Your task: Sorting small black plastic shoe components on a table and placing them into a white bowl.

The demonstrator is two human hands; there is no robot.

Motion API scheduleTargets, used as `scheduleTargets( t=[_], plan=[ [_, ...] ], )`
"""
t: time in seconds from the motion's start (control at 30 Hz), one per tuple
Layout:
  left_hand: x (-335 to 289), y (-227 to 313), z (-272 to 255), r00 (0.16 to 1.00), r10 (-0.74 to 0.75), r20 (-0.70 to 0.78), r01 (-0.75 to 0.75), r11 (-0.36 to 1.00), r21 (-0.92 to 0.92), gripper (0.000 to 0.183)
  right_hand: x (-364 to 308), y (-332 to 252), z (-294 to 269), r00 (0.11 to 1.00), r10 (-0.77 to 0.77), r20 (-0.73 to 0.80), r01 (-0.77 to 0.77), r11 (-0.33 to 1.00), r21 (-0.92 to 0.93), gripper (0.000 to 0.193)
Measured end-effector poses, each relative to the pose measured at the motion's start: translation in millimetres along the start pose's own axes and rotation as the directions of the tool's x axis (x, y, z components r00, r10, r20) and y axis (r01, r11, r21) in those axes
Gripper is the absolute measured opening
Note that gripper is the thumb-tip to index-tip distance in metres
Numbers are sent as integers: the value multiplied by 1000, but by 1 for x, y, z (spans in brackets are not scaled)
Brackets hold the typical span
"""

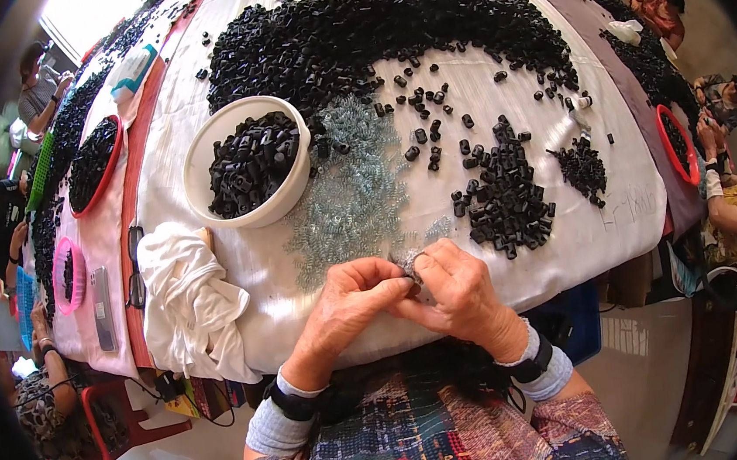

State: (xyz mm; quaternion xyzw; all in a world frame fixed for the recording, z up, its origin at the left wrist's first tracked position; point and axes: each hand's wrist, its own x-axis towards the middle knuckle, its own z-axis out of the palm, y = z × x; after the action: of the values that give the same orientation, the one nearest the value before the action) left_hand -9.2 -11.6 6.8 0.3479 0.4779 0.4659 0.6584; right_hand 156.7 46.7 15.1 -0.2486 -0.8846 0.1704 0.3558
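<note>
With left hand [344, 302] and right hand [457, 288] pinched together on a small dark piece [414, 287], above the near edge of the table [308, 336].
Gripped between fingertips of both, with narrow purchase. Could slip if squeezed off-centre, then fall past the near edge onto the lap [387, 443] or sink among the loose spring-like pieces [345, 210] just beyond; equally easy to lose against black parts [510, 196] toward the right edge, being so alike in colour. Looks dark and small, mostly covered by fingers; impossible to make out full shape or finish. Toward the left edge, a white bowl [283, 202] filled with black parts.
</note>
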Motion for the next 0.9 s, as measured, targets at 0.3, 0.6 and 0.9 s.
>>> scheduleTargets(
  t=[0.3, 0.6, 0.9],
  plan=[
    [-6, 23, -16, 983, 88, -163, -119, 974, -191, 18, -5, 59, -20, 981, 190, -38, -188, 885, -425, 30],
    [-1, 75, -71, 832, 367, -416, -476, 857, -196, 14, -1, 55, -11, 987, 162, -14, -159, 950, -267, 30],
    [5, 84, -85, 811, 370, -453, -491, 852, -183, 27, -13, 62, -27, 967, 222, -127, -256, 835, -488, 33]
  ],
)
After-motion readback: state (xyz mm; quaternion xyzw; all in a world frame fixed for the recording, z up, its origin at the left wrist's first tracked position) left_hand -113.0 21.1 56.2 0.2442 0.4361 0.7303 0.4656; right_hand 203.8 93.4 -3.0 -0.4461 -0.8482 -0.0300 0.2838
